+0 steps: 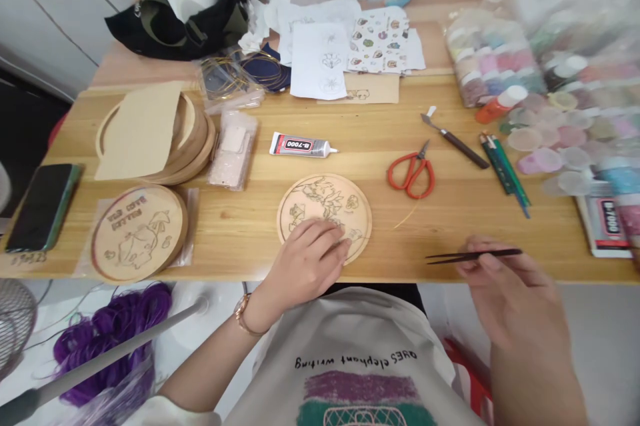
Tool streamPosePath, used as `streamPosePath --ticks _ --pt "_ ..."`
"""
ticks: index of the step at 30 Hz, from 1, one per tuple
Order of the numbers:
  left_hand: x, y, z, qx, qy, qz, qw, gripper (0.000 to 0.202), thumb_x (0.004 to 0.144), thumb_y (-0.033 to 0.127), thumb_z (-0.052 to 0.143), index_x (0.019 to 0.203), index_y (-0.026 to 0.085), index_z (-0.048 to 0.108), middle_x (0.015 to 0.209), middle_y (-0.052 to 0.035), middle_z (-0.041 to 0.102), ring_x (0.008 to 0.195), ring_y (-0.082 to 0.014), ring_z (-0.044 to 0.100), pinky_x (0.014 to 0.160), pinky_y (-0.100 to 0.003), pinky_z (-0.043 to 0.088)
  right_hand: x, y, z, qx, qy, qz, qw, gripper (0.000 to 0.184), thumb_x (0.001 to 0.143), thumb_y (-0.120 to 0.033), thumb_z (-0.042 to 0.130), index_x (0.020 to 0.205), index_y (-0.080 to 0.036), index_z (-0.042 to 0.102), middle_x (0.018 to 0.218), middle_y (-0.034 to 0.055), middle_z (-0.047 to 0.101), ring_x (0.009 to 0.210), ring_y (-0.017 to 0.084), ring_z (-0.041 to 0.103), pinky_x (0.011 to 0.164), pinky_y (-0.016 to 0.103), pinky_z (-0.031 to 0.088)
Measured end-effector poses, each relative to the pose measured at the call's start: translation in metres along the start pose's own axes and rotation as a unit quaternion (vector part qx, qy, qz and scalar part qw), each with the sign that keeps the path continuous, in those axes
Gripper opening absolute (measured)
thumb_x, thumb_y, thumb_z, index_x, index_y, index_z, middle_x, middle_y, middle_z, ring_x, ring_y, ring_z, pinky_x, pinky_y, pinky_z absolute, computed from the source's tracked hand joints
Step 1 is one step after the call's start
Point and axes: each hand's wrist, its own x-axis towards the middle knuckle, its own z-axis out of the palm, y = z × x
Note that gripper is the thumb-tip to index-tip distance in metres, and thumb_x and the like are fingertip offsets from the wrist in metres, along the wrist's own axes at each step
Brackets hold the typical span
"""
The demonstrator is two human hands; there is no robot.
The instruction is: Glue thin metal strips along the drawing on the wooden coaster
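Note:
A round wooden plaque (300,189) with a raised rim and line drawings lies flat on the table in front of me. My left hand (313,256) rests over its lower part, fingers bent and close together; anything under the fingertips is hidden. A thin line, perhaps wire, shows beside them. To the right, my right hand (510,279) is closed around dark tweezers (453,257), whose tips point left and stand slightly apart with nothing visible between them. Red-handled scissors (413,173) lie beyond, near a short piece of golden wire (406,215).
A glue tube (300,145) lies behind the plaque. On the left are another drawn plaque (137,233), stacked wooden discs (193,146) and a phone (43,206). Rightward lie a palette knife (463,146), pencils (505,169) and small pots (545,136). Papers (317,59) cover the back.

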Motion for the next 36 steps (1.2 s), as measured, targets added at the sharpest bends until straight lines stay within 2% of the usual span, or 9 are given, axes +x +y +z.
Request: streamPosePath --ticks 3,7,11,14,20,24,29,33,36 --pt "0.0 0.0 0.0 -0.001 -0.002 0.0 1.0 0.017 0.086 0.013 0.059 0.101 0.011 0.066 0.101 -0.01 0.068 0.1 -0.0239 0.059 0.092 -0.042 0.048 -0.003 0.0 0.013 0.031 -0.061 0.023 0.997 0.027 0.064 -0.042 0.083 0.074 -0.023 0.066 0.08 0.0009 0.073 0.051 0.009 0.058 0.04 0.02 0.043" --pt "0.0 0.0 0.0 0.001 -0.001 0.005 1.0 0.017 0.087 0.013 0.057 0.101 0.011 0.067 0.1 -0.0099 0.069 0.099 -0.0241 0.059 0.092 -0.042 0.047 -0.017 0.005 0.028 0.037 -0.14 0.031 0.989 0.026 0.081 -0.048 0.067 0.082 -0.024 0.056 0.072 -0.001 0.071 0.043 0.011 0.059 0.037 0.02 0.043" --pt "0.001 0.0 0.0 0.003 0.007 0.011 1.0 0.017 0.088 0.012 0.055 0.1 0.011 0.067 0.099 -0.0095 0.069 0.098 -0.0235 0.059 0.091 -0.042 0.048 -0.03 0.012 0.033 0.033 -0.198 0.064 0.978 0.018 0.085 -0.04 0.066 0.093 -0.024 0.061 0.075 -0.0012 0.069 0.05 0.01 0.061 0.045 0.021 0.048" --pt "0.002 0.001 -0.001 0.008 0.009 0.007 1.0 0.017 0.089 0.014 0.054 0.1 0.012 0.067 0.099 -0.0092 0.069 0.098 -0.023 0.06 0.09 -0.041 0.049 -0.037 0.014 0.033 0.006 -0.23 0.054 0.972 0.019 0.081 -0.035 0.071 0.096 -0.023 0.069 0.079 0.0017 0.069 0.054 0.01 0.061 0.05 0.024 0.051" --pt "0.001 0.001 -0.001 0.008 0.006 0.003 1.0 0.016 0.089 0.015 0.055 0.099 0.012 0.066 0.099 -0.0083 0.07 0.099 -0.0227 0.06 0.091 -0.04 0.05 -0.044 0.012 0.034 -0.105 -0.235 -0.029 0.966 0.013 0.086 -0.027 0.065 0.096 -0.028 0.074 0.091 0.0035 0.07 0.064 0.01 0.061 0.06 0.025 0.055" --pt "0.0 0.001 -0.001 0.009 -0.002 -0.001 1.0 0.016 0.089 0.016 0.055 0.1 0.012 0.066 0.099 -0.008 0.07 0.099 -0.0228 0.06 0.091 -0.041 0.05 -0.036 0.015 0.032 -0.177 -0.286 -0.15 0.93 0.023 0.093 -0.033 0.055 0.106 -0.031 0.073 0.107 0.0061 0.064 0.087 0.015 0.064 0.071 0.027 0.057" --pt "0.001 0.0 -0.001 0.006 -0.002 0.002 1.0 0.017 0.088 0.016 0.056 0.102 0.012 0.066 0.1 -0.0092 0.07 0.099 -0.0233 0.061 0.091 -0.042 0.05 -0.028 0.023 0.033 -0.279 -0.294 -0.241 0.882 0.03 0.093 -0.023 0.053 0.118 -0.033 0.066 0.096 0.0012 0.072 0.079 0.013 0.068 0.072 0.025 0.055" --pt "0.002 -0.001 -0.002 0.007 -0.011 0.005 1.0 0.018 0.087 0.016 0.058 0.102 0.012 0.066 0.103 -0.0104 0.069 0.1 -0.0242 0.061 0.09 -0.042 0.051 -0.03 0.031 0.038 -0.299 -0.261 -0.299 0.868 0.024 0.088 -0.019 0.059 0.107 -0.028 0.069 0.094 0.0018 0.075 0.083 0.015 0.071 0.077 0.026 0.056" --pt "0.002 -0.001 -0.002 0.012 -0.015 0.005 1.0 0.018 0.086 0.016 0.059 0.103 0.013 0.066 0.103 -0.0098 0.069 0.1 -0.0239 0.061 0.089 -0.042 0.052 -0.032 0.036 0.04 -0.302 -0.233 -0.318 0.868 0.018 0.084 -0.016 0.062 0.098 -0.025 0.07 0.088 0.0022 0.075 0.079 0.016 0.071 0.073 0.025 0.057"
